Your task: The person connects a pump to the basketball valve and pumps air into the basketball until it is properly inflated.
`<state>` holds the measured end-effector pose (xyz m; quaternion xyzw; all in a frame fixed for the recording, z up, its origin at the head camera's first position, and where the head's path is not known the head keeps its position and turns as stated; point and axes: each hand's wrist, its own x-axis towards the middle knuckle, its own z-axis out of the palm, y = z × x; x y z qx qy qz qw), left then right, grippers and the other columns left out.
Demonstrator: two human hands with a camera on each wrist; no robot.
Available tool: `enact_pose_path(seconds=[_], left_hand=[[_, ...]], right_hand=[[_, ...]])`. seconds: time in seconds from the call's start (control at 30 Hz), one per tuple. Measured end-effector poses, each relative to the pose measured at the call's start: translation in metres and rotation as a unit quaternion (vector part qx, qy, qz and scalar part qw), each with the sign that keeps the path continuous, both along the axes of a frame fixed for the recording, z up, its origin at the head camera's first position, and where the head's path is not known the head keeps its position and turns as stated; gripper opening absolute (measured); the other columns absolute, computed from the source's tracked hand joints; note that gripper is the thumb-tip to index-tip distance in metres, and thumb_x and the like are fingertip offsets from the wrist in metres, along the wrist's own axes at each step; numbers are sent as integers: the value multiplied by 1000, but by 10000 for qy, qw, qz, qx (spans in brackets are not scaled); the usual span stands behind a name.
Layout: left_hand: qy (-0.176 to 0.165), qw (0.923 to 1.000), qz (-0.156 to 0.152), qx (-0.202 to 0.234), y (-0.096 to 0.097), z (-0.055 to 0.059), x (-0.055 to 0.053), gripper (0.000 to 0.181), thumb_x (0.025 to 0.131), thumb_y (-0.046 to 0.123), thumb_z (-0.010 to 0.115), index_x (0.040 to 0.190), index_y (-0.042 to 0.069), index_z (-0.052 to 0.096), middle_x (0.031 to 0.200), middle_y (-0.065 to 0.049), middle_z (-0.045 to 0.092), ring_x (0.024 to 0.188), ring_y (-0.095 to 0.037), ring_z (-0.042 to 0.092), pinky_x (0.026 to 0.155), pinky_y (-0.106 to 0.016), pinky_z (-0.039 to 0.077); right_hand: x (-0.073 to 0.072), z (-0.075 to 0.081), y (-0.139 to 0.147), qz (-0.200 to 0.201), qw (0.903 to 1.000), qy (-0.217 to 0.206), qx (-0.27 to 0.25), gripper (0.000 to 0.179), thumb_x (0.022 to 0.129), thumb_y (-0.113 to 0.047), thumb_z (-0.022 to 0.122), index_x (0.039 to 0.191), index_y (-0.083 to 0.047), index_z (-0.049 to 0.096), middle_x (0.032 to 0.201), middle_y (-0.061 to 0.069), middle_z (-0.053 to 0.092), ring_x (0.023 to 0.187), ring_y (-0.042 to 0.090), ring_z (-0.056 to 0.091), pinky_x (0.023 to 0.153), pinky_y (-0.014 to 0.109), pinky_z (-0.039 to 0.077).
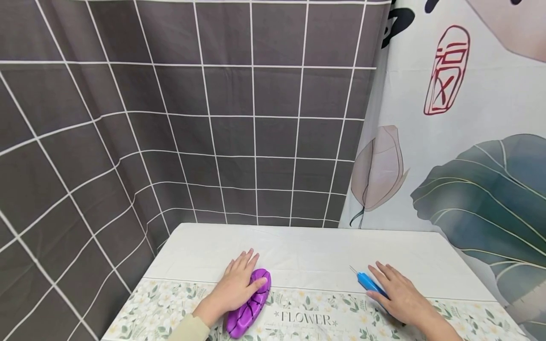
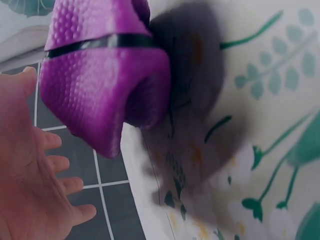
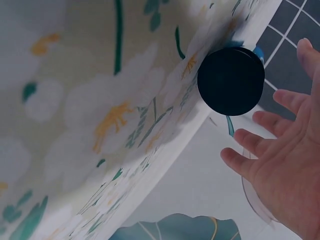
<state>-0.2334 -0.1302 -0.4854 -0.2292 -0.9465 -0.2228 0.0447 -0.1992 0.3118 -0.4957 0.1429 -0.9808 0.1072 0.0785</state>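
Observation:
A deflated purple ball, pebbled and crossed by black lines, lies folded into a long shape on the table. My left hand is over its left side, fingers straight and spread, the thumb overlapping it in the head view. In the left wrist view the palm faces the folded ball, with no fingers curled round it. A blue ball pump with a thin metal needle lies on the right. Beside it my right hand has its fingers extended. The pump's round black end faces the right wrist camera.
The table wears a white cover with a floral band and the word FLOWER. Behind it hangs a dark grid-patterned curtain. To the right is a white cloth printed with leaves and a red seal.

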Motion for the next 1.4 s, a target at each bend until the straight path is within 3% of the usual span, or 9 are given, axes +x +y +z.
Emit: enact_pose_path(seconds=[0.47,0.83,1.03,1.2,1.4], left_hand=[[-137,9998,-126,-62,8,-8,2,75,102,55,44,154,1,38,162,-23,29,148,-45,27,117,-66,26],[-364,9990,-4,-260,12,-11,5,79,99,55,52,154,1,37,160,-25,31,145,-47,32,114,-64,33],[-555,9975,340,-286,16,-13,6,86,93,58,60,153,2,39,154,-29,39,137,-48,43,105,-65,43],[-628,9960,518,-367,20,-10,6,89,87,57,67,151,1,42,137,-28,55,120,-44,56,91,-58,53],[-574,9960,607,-317,23,-7,4,89,81,50,75,146,-3,45,121,-25,62,102,-42,63,79,-55,57]], right_hand=[[-3,2,-3,-79,9964,-827,-192,70,94,-47,66,147,-4,50,135,20,56,123,43,55,97,63,48],[-7,1,-5,-139,9945,-1039,-64,68,92,-44,69,143,-1,54,122,12,60,112,33,58,94,58,51],[-8,0,-5,-149,9925,-1211,-17,69,90,-42,72,141,0,54,117,11,60,110,32,58,92,56,52],[-9,0,-5,-132,9908,-1344,69,67,90,-34,75,142,1,53,119,13,59,111,34,60,93,57,52],[-11,-2,-5,-134,9896,-1417,230,64,91,-28,74,142,3,51,125,23,58,115,43,60,95,61,50]])
